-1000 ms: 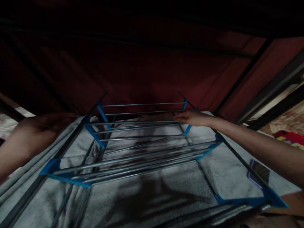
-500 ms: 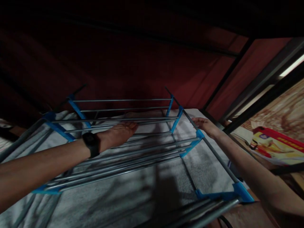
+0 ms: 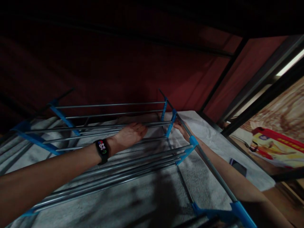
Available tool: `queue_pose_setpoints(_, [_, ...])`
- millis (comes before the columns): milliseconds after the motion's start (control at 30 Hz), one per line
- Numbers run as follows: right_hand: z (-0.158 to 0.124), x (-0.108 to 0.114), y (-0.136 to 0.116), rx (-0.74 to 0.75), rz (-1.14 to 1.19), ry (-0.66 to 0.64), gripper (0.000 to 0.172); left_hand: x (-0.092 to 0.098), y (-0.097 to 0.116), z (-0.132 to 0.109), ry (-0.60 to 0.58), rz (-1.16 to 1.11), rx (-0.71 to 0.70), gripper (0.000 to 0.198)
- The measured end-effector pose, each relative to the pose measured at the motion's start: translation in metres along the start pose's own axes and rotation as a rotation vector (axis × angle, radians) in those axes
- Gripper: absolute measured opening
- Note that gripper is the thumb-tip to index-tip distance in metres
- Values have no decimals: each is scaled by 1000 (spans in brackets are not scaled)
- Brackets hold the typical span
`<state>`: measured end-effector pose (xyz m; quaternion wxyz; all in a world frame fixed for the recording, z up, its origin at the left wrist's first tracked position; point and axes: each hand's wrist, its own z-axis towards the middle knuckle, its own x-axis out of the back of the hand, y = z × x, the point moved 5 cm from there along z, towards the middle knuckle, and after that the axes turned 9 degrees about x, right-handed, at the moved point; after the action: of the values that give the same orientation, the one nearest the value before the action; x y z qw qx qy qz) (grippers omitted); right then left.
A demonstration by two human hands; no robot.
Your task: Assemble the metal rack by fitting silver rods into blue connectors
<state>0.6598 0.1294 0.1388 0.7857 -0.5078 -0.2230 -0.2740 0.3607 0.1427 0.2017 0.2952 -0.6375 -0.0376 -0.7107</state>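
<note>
A rack of grey metal tubes and blue plastic brackets lies over a pale cloth (image 3: 142, 198). My left hand (image 3: 133, 134), with a black fitness band (image 3: 101, 151) on its wrist, has its fingers curled over the metal tubes (image 3: 111, 128) of a middle tier. My right hand (image 3: 181, 129) reaches under the long side pole (image 3: 213, 171), and its fingers close at the blue bracket (image 3: 170, 125) where those tubes end. The pole partly covers my right hand and forearm. The undersides of my left fingers are hidden.
Behind the rack hangs a dark red cloth wall (image 3: 133, 69) on a dark frame. A phone-like dark object (image 3: 238, 167) lies on the cloth at right. Farther right, past a dark post (image 3: 258, 104), is a red and yellow package (image 3: 276, 145).
My right hand has moved left, from outside the side pole to the bracket. My left hand has moved slightly right, its fingers now curled over the tubes. The rack sits farther left in view.
</note>
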Motion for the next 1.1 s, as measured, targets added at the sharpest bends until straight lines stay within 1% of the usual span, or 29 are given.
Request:
queue_pose_setpoints(67, [7, 7, -4, -28, 53, 176, 35, 6, 6, 24, 56, -42, 72, 57])
queue_pose_setpoints(100, [11, 9, -5, -41, 89, 230, 36, 4, 8, 38, 55, -87, 123, 55])
queue_pose_setpoints(133, [15, 10, -6, -48, 123, 254, 39, -1, 10, 53, 40, -146, 170, 54])
queue_pose_setpoints(267, [28, 10, -2, -105, 224, 288, 44, -28, 24, 107, -38, -426, 283, 51])
queue_pose_setpoints(367, [32, 12, 1, -91, 225, 239, 39, -40, 34, 131, -104, -526, 327, 49])
queue_pose_setpoints(400, [32, 14, 1, -78, 214, 220, 38, -41, 36, 136, -119, -536, 336, 50])
queue_pose_setpoints(467, [33, 18, 0, -45, 170, 191, 37, -37, 37, 141, -110, -542, 330, 51])
queue_pose_setpoints(567, [35, 23, -4, 10, 66, 157, 38, -27, 33, 144, -76, -528, 309, 52])
queue_pose_setpoints(667, [37, 24, -6, 40, -3, 133, 37, -20, 27, 145, -63, -532, 313, 58])
queue_pose_setpoints(833, [38, 21, -1, 37, -49, 151, 22, -17, 24, 148, -13, -570, 332, 63])
queue_pose_setpoints(900, [38, 20, 2, 41, -67, 157, 18, -17, 23, 149, -10, -591, 340, 60])
queue_pose_setpoints(967, [38, 19, 2, 60, -80, 163, 19, -17, 22, 151, -6, -615, 340, 56])
queue_pose_setpoints(1100, [37, 16, 0, 92, -78, 172, 31, -17, 20, 154, -9, -656, 347, 43])
